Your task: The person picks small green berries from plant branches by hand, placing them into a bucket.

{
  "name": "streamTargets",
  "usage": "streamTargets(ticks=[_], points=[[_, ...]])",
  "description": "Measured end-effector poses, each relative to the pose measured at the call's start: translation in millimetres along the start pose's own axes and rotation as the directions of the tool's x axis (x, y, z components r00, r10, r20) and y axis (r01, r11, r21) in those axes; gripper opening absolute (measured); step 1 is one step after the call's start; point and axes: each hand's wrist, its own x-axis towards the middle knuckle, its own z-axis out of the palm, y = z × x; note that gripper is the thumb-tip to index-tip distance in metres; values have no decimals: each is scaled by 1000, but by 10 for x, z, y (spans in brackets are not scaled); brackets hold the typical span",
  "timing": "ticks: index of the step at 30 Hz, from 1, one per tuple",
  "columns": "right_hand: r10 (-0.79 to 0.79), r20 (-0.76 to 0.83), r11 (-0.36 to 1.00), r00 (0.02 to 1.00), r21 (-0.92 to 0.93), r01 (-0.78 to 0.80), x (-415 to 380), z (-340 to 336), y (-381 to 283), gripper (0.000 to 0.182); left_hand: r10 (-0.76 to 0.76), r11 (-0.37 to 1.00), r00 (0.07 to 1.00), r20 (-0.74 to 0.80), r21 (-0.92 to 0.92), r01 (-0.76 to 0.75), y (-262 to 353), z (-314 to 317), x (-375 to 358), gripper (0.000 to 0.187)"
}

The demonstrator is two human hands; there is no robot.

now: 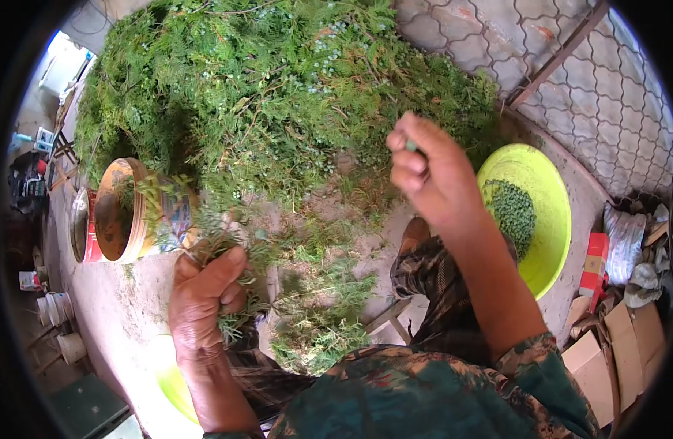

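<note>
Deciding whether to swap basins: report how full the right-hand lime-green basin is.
Partly full: small green berries lie heaped toward one side of the lime-green basin, and its bare inner wall shows.

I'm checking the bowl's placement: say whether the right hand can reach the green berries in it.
Probably yes: the right hand is near the yellow-green bowl, whose open top leaves the green berries exposed. It seems to pinch a small green thing, though.

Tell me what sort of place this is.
Probably a covered yard or work area at a home or small farm: a big heap of cut evergreen branches lies on the bare floor, near a yellow-green basin of small green berries and flattened cardboard.
</note>
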Motion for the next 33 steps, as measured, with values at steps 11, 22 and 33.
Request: streamTargets(ticks=[11,22,33], points=[[470,225,766,853,-584,-268,-287,445,362,36,27,987,993,111,155,-44,-179,113,120,8],[378,244,925,893,-151,-350,-197,365,355,19,-83,995,990,116,-50,89,-67,-25,112,21],[516,343,846,785,-351,-402,-304,494,407,30,-207,969,905,372,-50,242,-78,-59,158,16]])
